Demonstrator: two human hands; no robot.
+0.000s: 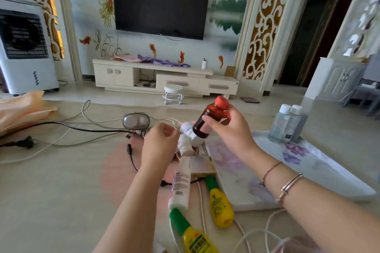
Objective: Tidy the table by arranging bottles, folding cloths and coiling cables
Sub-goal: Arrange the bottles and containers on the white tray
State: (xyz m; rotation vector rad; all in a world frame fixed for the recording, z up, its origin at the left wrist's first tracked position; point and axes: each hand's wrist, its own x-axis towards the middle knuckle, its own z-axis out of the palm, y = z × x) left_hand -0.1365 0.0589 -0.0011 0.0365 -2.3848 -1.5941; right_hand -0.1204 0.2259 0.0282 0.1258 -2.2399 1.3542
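My right hand (227,127) grips a brown glass bottle with a red cap (209,116), held tilted above the table. My left hand (160,146) has curled fingers around a small white bottle (188,130) amid a cluster of little white bottles (185,148). On the table below lie a white tube (182,183), two yellow bottles with green caps (220,203) (191,234) and a small beige box (202,167). White cables (88,117) and a black cable (61,125) sprawl over the left side.
Two clear bottles with white caps (286,123) stand at the right on a folded floral cloth (298,162). An orange cloth (22,109) lies at the far left. A small oval case (136,121) sits mid-table. More white cord (265,232) loops near the front edge.
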